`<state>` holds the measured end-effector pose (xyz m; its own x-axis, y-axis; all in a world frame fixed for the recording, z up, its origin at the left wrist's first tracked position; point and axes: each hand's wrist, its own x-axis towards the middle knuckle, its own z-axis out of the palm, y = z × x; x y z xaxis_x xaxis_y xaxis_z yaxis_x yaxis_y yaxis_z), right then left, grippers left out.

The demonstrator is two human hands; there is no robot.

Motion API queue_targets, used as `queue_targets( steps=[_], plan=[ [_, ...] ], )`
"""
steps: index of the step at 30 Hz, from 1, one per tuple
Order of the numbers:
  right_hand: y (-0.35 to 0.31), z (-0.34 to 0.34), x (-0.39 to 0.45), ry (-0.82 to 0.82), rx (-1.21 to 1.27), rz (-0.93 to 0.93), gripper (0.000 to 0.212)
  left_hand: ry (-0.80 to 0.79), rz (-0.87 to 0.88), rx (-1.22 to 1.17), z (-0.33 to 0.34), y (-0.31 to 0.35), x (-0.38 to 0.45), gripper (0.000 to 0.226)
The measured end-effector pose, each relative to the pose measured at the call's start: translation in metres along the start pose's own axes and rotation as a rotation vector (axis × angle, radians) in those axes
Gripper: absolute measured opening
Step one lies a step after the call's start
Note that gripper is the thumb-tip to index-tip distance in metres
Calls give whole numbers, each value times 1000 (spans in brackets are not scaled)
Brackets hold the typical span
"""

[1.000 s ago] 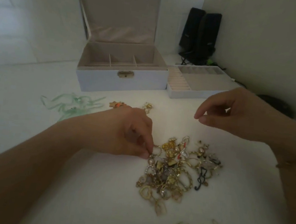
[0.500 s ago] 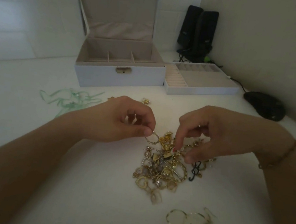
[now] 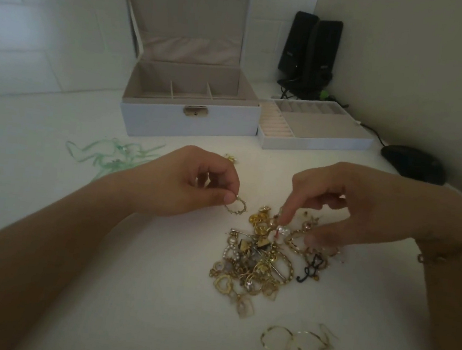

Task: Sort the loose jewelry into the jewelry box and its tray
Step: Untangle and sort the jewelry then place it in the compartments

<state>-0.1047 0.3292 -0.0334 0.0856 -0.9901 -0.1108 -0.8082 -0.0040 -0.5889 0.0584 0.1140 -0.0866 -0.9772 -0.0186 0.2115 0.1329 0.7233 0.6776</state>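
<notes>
Centrally, a tangled heap of jewelry (image 3: pixel 261 257) is spread on the matte white table (image 3: pixel 154 295): gold rings, chain links, pearl beads, a black cord piece. A small gold hoop earring (image 3: pixel 236 206), beaded and round, is pinched between thumb and forefinger of the left hand (image 3: pixel 192 183), just left of the heap. The right hand (image 3: pixel 343 203) is curled over the heap's top, its fingertips (image 3: pixel 285 216) pressed among the pieces. Behind, the white jewelry box (image 3: pixel 189 122) is propped open, beige-lined, with the compartmented tray (image 3: pixel 315 144) set beside it.
</notes>
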Motion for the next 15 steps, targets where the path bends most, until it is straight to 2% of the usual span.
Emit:
queue_targets(
  steps=[3, 6, 9, 15],
  plan=[
    [-6, 6, 5, -9, -36, -12, 23, -33, 13, -2, 0, 1, -1, 21],
    [-14, 23, 15, -53, -219, 39, 31, -76, 47, -26, -2, 3, -1, 17],
    [-17, 31, 22, -52, -347, 81, 28, -160, 56, -36, -3, 3, -2, 9],
    [-17, 17, 15, -33, -91, 92, 20, -240, 85, -3, 0, 7, -4, 9]
  ],
)
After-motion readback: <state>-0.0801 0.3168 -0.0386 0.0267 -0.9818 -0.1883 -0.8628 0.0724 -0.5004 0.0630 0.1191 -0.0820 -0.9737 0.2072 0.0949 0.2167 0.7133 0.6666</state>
